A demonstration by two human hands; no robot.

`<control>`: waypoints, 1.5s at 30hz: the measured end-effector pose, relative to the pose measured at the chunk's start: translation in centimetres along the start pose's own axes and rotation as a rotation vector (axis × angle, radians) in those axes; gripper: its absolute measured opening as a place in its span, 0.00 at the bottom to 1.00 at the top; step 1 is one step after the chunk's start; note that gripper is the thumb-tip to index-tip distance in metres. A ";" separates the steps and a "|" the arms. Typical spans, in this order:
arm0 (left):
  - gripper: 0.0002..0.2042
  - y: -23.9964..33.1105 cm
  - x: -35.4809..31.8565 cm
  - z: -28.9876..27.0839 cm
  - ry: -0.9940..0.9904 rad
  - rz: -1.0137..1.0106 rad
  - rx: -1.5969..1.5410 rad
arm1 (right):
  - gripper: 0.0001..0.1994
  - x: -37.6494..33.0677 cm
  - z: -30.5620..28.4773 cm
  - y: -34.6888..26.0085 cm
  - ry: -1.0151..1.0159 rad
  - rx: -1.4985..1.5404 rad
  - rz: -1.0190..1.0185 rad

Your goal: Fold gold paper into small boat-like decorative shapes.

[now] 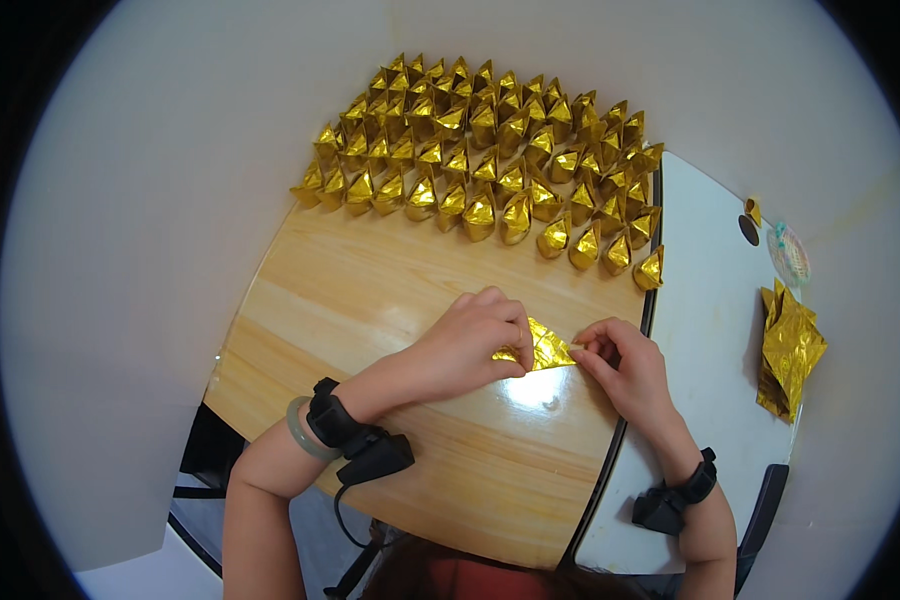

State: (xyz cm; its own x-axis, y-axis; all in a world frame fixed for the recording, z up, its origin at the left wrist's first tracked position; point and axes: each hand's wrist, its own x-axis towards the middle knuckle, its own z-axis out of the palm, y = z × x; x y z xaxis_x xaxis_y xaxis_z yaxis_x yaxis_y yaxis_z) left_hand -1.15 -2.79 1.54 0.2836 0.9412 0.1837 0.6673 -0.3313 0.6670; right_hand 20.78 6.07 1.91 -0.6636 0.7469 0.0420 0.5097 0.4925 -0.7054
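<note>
The gold foil [543,347] lay flat on the wooden table [390,300], directly between both hands. The left hand [470,343] was closed down over its left part, fingers pressing it to the surface. The right hand [625,362] pinched the foil's right corner with its fingertips. The piece's long axis ran left to right, from one hand to the other. Folded gold pieces [490,150] stood in rows at the far edge, well apart. A foil stack [790,350] lay to the right.
</note>
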 end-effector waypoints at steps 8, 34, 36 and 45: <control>0.03 -0.6 -0.1 -1.9 -0.137 0.001 -0.154 | 0.08 0.0 0.4 0.3 0.010 -0.042 -0.082; 0.04 0.0 -0.1 -1.2 -0.015 -0.076 0.140 | 0.13 -0.6 -0.6 -1.3 -0.201 -0.127 -0.679; 0.04 -0.1 -0.1 -0.7 0.013 -0.066 0.138 | 0.12 -0.6 -0.5 -0.7 -0.205 -0.074 -0.678; 0.04 -1.0 0.0 0.0 0.114 0.046 0.084 | 0.13 -0.7 -0.8 -0.5 -0.155 0.067 -0.496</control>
State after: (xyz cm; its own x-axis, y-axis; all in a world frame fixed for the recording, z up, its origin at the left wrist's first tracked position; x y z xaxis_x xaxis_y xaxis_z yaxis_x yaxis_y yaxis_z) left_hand -1.81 -2.46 0.86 0.2382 0.9249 0.2965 0.7121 -0.3739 0.5942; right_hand 21.44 5.64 2.87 -0.8920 0.3538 0.2813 0.0805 0.7368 -0.6713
